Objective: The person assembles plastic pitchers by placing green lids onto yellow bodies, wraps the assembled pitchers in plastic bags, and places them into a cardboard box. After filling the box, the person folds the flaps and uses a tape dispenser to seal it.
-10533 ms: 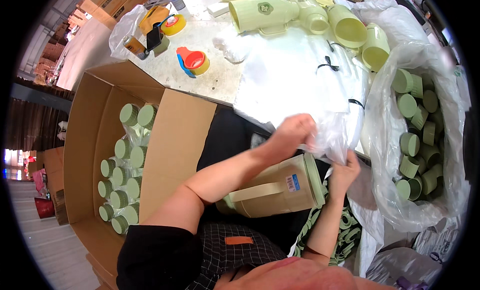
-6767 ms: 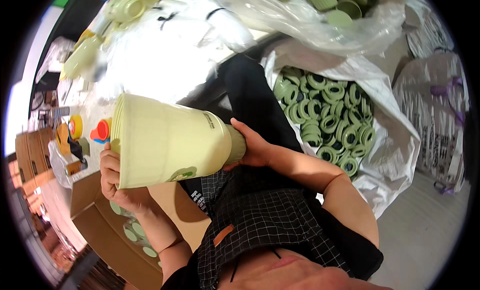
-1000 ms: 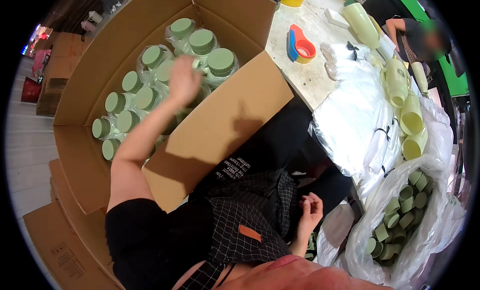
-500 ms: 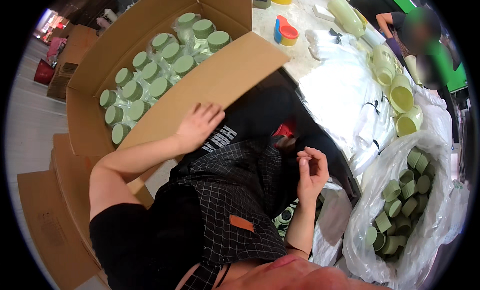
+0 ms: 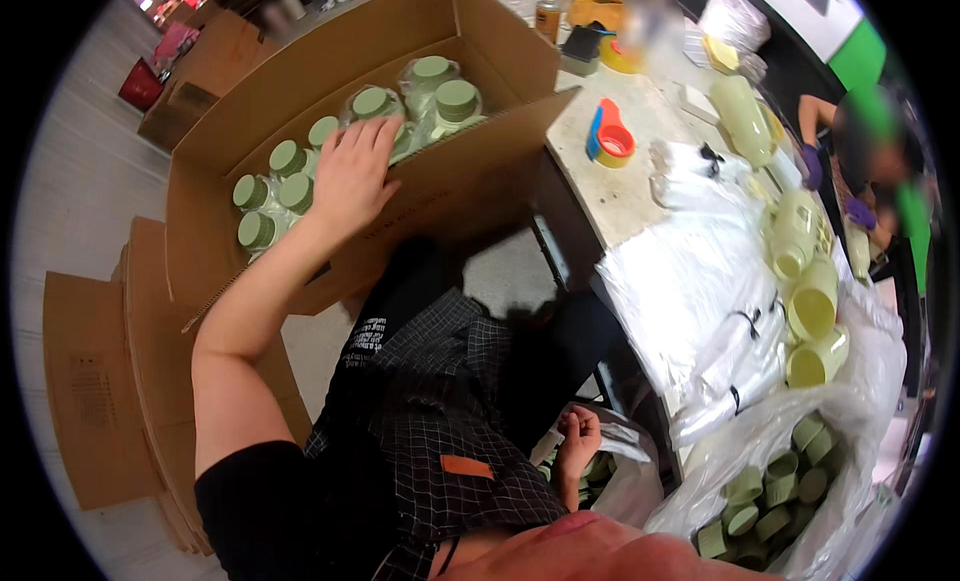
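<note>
In the upper left of the frame, the cardboard box (image 5: 230, 121) holds green-lidded bottles (image 5: 287, 159) wrapped in plastic. The left hand (image 5: 352, 178) lies flat and open on them. At lower centre, the right hand (image 5: 577, 440) is loosely curled, holding nothing, above a clear bag (image 5: 640, 486) of green caps (image 5: 598, 470).

Stone-look table (image 5: 610, 186) carried tape rolls (image 5: 612, 141), a small can (image 5: 547, 19), clear plastic bags (image 5: 690, 291) & pale yellow jugs (image 5: 810, 301) along its right. Floor (image 5: 90, 181) bore the open cardboard box (image 5: 250, 101) w/ flattened cartons (image 5: 95, 391) beside.
</note>
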{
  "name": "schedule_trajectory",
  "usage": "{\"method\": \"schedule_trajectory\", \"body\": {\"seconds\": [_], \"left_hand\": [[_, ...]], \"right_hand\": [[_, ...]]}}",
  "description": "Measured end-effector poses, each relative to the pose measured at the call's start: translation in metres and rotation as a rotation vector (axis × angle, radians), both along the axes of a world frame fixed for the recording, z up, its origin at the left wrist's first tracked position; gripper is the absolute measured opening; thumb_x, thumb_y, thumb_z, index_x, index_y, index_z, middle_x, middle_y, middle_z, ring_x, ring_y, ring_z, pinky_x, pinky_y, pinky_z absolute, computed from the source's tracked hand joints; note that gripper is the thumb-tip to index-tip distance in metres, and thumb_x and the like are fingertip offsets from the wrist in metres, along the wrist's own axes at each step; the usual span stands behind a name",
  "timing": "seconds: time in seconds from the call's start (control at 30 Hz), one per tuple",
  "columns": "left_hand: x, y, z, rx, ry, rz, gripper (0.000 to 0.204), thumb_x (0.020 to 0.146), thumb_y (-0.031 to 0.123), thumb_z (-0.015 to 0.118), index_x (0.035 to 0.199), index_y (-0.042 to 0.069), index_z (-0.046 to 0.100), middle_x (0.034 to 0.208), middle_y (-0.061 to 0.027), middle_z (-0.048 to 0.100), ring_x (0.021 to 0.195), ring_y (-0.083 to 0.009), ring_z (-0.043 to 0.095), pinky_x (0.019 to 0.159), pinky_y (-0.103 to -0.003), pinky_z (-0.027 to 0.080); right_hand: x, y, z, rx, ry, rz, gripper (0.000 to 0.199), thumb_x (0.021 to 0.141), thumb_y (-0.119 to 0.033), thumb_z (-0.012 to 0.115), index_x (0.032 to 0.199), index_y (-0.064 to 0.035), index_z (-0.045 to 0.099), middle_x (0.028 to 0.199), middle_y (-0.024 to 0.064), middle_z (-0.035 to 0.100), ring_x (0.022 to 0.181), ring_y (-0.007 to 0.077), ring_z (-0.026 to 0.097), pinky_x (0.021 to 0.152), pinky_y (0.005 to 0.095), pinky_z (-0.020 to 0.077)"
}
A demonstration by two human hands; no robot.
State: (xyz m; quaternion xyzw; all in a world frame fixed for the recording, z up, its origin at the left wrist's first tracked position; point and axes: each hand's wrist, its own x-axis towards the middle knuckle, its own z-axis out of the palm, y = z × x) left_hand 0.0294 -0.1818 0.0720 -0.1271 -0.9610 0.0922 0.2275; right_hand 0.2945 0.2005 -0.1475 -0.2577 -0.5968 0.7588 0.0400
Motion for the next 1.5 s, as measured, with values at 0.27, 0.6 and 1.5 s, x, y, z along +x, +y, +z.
{"method": "schedule_trajectory", "body": {"seconds": [0.27, 0.6, 1.5], "left_hand": [[0.100, -0.108, -0.028, 0.081, 0.013, 0.310, 0.064, 0.067, 0.018, 0.084, 0.123, 0.007, 0.056, 0.114, -0.0097, 0.064, 0.102, -0.0291, 0.062, 0.082, -0.040, 0.048], [0.045, -0.150, -0.007, 0.261, -0.097, 0.317, 0.042, 0.062, 0.028, 0.085, 0.093, 0.011, 0.062, 0.085, -0.0015, 0.065, 0.074, -0.0207, 0.063, 0.062, -0.033, 0.043], [0.039, -0.304, 0.022, 0.863, -0.471, 1.101, 0.092, 0.082, 0.022, 0.071, 0.151, -0.009, 0.018, 0.152, -0.0292, 0.033, 0.128, -0.0449, 0.048, 0.104, -0.046, 0.045]], "right_hand": [[-0.218, -0.043, 0.076, 0.375, 0.263, 0.457, 0.009, 0.098, -0.008, 0.060, 0.104, -0.0012, 0.060, 0.097, 0.0041, 0.061, 0.088, 0.0117, 0.056, 0.082, 0.0259, 0.0468], [-0.383, -0.126, 0.128, 0.430, 0.404, 0.319, 0.029, 0.100, -0.011, 0.054, 0.128, -0.0009, 0.052, 0.109, 0.0085, 0.059, 0.094, 0.0141, 0.057, 0.083, 0.0272, 0.0479], [-0.544, -0.371, 0.110, 1.549, 0.192, 1.999, 0.032, 0.087, -0.033, 0.063, 0.103, -0.0049, 0.064, 0.089, 0.0165, 0.071, 0.078, 0.0329, 0.071, 0.071, 0.0485, 0.0562]]}}
